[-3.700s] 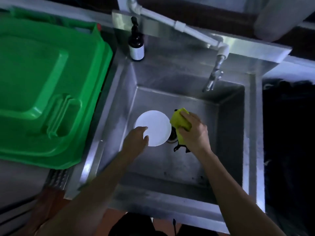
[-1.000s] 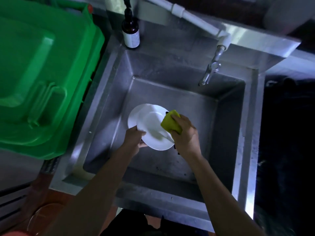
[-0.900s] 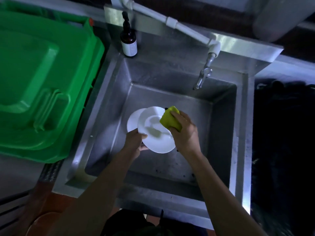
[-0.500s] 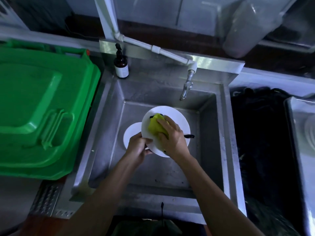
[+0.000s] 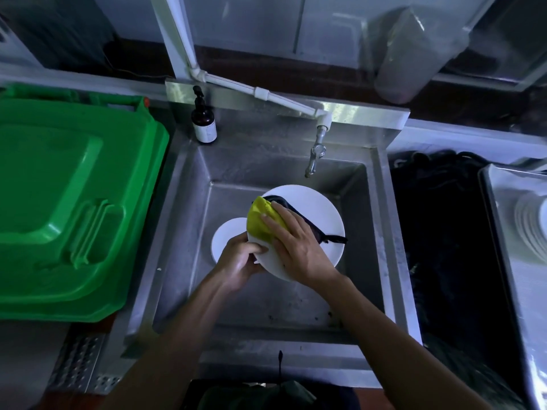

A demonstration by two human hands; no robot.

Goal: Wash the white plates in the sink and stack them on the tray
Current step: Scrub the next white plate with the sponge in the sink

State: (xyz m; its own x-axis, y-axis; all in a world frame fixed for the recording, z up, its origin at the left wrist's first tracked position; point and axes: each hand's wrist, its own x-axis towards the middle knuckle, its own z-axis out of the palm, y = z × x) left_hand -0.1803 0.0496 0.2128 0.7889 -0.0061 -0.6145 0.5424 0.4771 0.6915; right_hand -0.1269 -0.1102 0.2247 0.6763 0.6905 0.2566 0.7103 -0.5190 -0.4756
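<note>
A white plate (image 5: 316,208) is held up over the steel sink (image 5: 189,184). My left hand (image 5: 239,261) grips its lower left rim. My right hand (image 5: 296,247) holds a yellow sponge (image 5: 259,218) with a dark scouring side and presses it on the plate's face. A second white plate (image 5: 226,239) lies on the sink floor, partly hidden behind the raised plate and my left hand. At the far right stands a metal tray (image 5: 500,232) with a stack of white plates (image 5: 531,223), cut off by the frame edge.
A green plastic bin lid (image 5: 68,202) fills the left side. A dark soap pump bottle (image 5: 203,121) stands at the sink's back left corner. The tap (image 5: 315,156) hangs over the basin's back wall. A dark gap (image 5: 438,232) separates sink and tray.
My left hand has lifted the top plate off the sink floor. My right hand brought the sponge from the plate's edge onto its face. The view has tilted up, showing the tray at right.
</note>
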